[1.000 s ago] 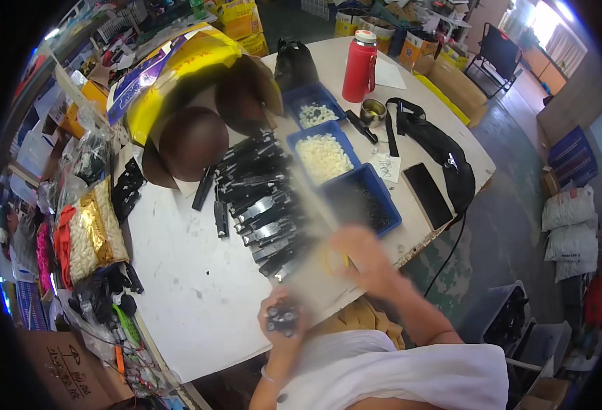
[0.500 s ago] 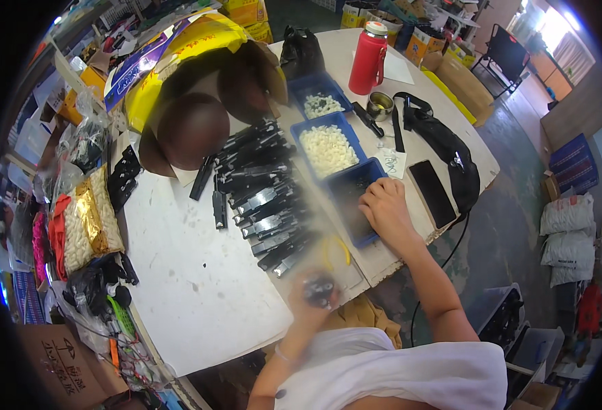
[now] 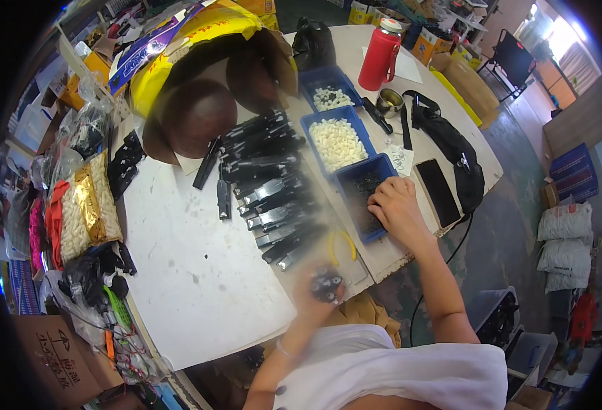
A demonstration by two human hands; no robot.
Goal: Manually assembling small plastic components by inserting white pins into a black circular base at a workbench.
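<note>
The person's right hand (image 3: 394, 208) is down in the nearest blue bin (image 3: 364, 195), the one filled with small dark parts (image 3: 361, 188), and its fingers are curled into the heap; whether they have pinched anything I cannot tell. The left hand (image 3: 318, 290) is raised close to the body, just off the near edge of the white bench (image 3: 191, 273), fingers wrapped around a small dark part (image 3: 328, 287) with pale spots on it (the hand is blurred, so the part's shape is unclear). Beside that hand, on the bench, lies a loop of yellow cord (image 3: 342, 242).

Just to the left of the bin runs a slanting row of black and silver clips (image 3: 270, 188), laid side by side and overlapping. Behind the dark-parts bin sit two more blue bins: the middle one (image 3: 338, 140) is full of small white pieces, and the far one (image 3: 328, 92) holds fewer of them. A black phone (image 3: 439, 191) lies face up just to the right of the near bin, with a black strap bag (image 3: 451, 147) beyond it. A red flask (image 3: 380, 46) stands upright at the far end, and a small metal cup (image 3: 389, 102) sits near it. At the left edge of the bench is a bag of white pieces with a gold strip (image 3: 85, 212).
</note>
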